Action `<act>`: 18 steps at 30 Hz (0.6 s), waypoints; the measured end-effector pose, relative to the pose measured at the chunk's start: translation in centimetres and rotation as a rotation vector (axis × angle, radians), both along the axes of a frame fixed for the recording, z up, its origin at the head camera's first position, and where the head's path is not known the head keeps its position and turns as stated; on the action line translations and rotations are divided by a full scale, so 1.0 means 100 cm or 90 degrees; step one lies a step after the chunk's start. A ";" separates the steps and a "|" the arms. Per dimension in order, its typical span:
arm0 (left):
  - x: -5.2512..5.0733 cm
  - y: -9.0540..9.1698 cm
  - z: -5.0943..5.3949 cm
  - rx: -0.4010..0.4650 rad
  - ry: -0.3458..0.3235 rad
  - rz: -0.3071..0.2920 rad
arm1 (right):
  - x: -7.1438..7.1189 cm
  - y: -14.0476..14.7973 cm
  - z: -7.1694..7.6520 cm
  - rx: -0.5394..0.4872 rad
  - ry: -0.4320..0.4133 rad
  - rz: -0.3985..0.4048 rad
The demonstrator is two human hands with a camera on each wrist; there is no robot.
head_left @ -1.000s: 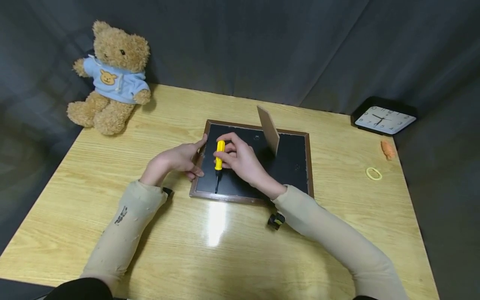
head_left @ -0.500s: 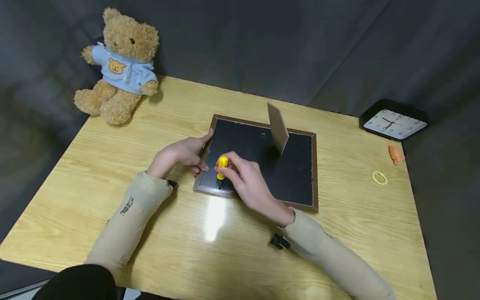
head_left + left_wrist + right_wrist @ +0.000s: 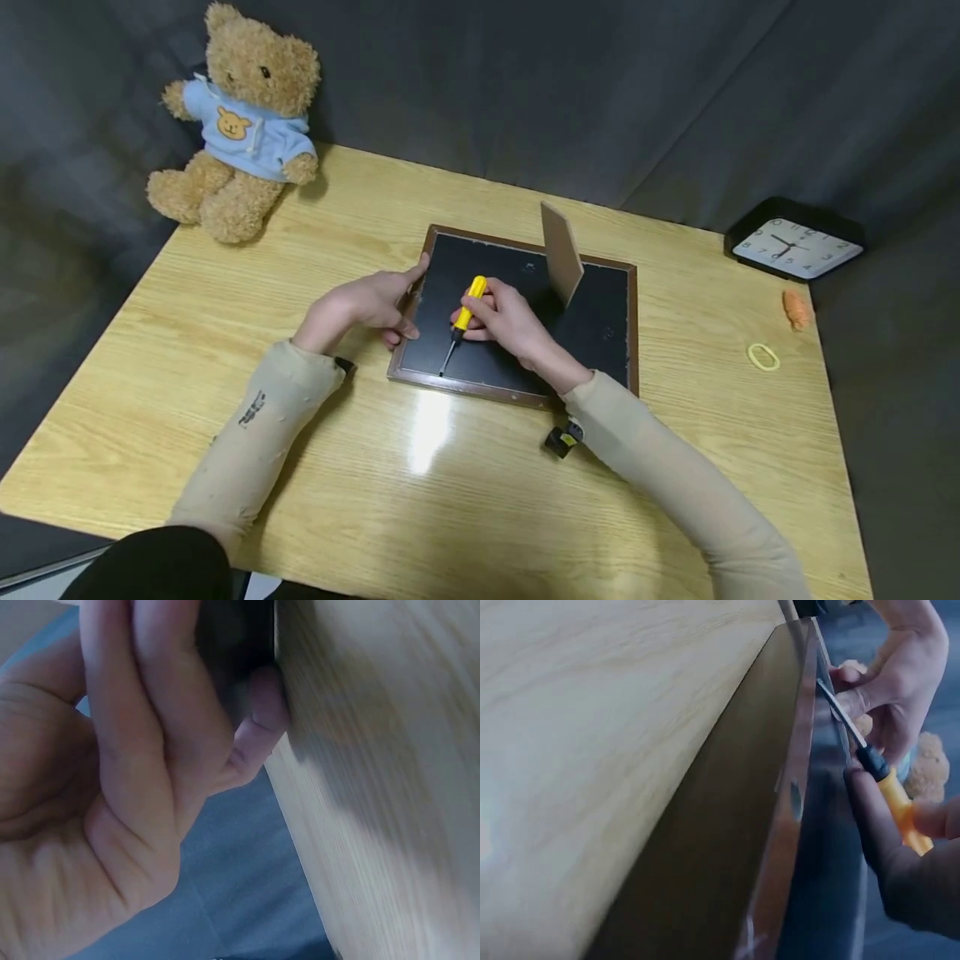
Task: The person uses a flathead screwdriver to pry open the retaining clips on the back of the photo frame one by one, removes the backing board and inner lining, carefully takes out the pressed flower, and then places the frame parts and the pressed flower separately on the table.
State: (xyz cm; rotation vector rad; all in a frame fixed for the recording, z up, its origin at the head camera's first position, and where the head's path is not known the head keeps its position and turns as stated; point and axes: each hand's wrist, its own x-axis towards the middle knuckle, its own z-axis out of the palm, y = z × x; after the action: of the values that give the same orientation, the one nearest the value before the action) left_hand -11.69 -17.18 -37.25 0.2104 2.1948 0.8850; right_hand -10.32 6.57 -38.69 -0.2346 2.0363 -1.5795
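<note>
A picture frame lies back-up on the table, with a brown rim, a black backing and a raised brown stand flap. My left hand grips the frame's left edge, thumb and fingers spread along it. In the left wrist view its fingers bend against the dark frame near the tabletop. My right hand holds a screwdriver with a yellow handle and black collar, tilted. Its tip reaches the backing's front edge near the left corner, beside the rim; the right wrist view shows the metal shaft there.
A teddy bear in a blue hoodie sits at the back left of the wooden table. At the right stand a black clock, a small orange object and a pale yellow ring. Dark curtains hang behind.
The screwdriver went from nearly upright to tilted, its handle now leaning right and away. My right hand dipped forward, then drew back up. My left hand stays on the frame's edge; the view shifted slightly.
</note>
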 end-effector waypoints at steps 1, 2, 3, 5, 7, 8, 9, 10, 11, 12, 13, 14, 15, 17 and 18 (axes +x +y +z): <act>0.000 0.000 0.000 -0.001 0.001 0.001 | 0.001 -0.001 0.001 0.005 0.029 0.019; -0.001 0.000 0.001 0.000 0.000 0.004 | 0.002 -0.002 0.004 0.009 0.062 0.039; -0.001 0.000 0.001 0.000 -0.003 0.006 | 0.005 -0.004 0.006 0.015 0.097 0.059; 0.000 0.000 0.000 0.003 -0.009 0.010 | 0.014 -0.006 0.012 0.027 0.169 0.088; 0.001 0.000 0.000 0.005 -0.011 0.013 | 0.025 -0.008 0.017 0.034 0.236 0.106; 0.002 0.000 -0.001 0.004 -0.012 0.013 | 0.032 -0.009 0.020 0.041 0.272 0.114; 0.002 0.000 -0.001 0.004 -0.011 0.012 | 0.039 -0.010 0.021 0.052 0.308 0.120; 0.003 0.000 -0.001 0.004 -0.009 0.013 | 0.045 -0.011 0.022 0.064 0.348 0.128; 0.003 0.000 -0.001 0.005 -0.007 0.014 | 0.052 -0.011 0.024 0.079 0.389 0.139; 0.003 0.000 -0.001 0.005 -0.006 0.015 | 0.058 -0.012 0.025 0.090 0.428 0.151; 0.003 0.000 -0.001 0.005 -0.003 0.016 | 0.063 -0.013 0.025 0.100 0.462 0.159; 0.002 0.000 -0.001 0.007 -0.002 0.018 | 0.067 -0.014 0.025 0.106 0.487 0.161; 0.002 0.000 -0.001 0.009 0.000 0.018 | 0.070 -0.015 0.024 0.107 0.502 0.161; 0.002 0.000 0.000 0.012 -0.005 0.021 | 0.073 -0.016 0.022 0.103 0.513 0.155; 0.002 0.000 -0.001 0.013 -0.005 0.020 | 0.074 -0.016 0.021 0.102 0.519 0.150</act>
State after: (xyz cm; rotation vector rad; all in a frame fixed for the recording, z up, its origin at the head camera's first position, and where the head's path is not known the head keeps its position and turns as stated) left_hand -11.45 -17.19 -37.32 0.1824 2.1873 0.9246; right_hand -2.93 4.96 -36.62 -1.1658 2.5725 -1.2665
